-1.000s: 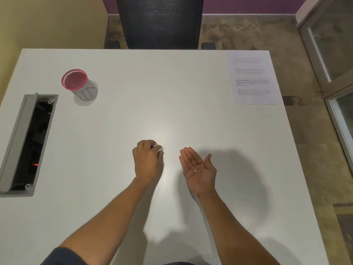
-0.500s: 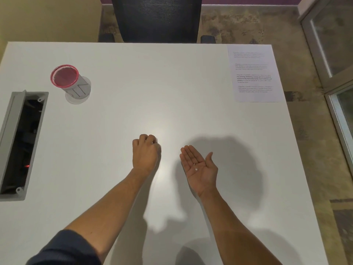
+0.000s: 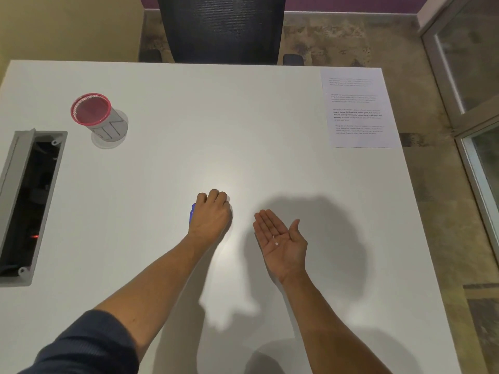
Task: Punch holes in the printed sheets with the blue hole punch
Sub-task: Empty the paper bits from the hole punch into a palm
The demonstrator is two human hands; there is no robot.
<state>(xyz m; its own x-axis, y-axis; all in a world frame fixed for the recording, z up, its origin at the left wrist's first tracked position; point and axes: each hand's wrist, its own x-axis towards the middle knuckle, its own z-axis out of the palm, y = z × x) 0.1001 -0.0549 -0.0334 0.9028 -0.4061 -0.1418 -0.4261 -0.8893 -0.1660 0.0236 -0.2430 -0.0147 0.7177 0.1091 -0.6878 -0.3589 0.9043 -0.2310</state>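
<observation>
a: state the left hand [image 3: 212, 213].
b: fingers curled down around the punch [image 3: 192, 211]; only a blue sliver shows at its left edge; the grip likely steadies the tool against the table [image 3: 189, 117].
a: state the right hand [image 3: 280, 238].
b: palm up, fingers straight, gripping nothing; two white specks [image 3: 276, 242] rest on it, probably punched chads caught for disposal.
a: locate the sheet [image 3: 356, 109].
b: flat at the far right corner, well apart from both hands; probably set aside.
</observation>
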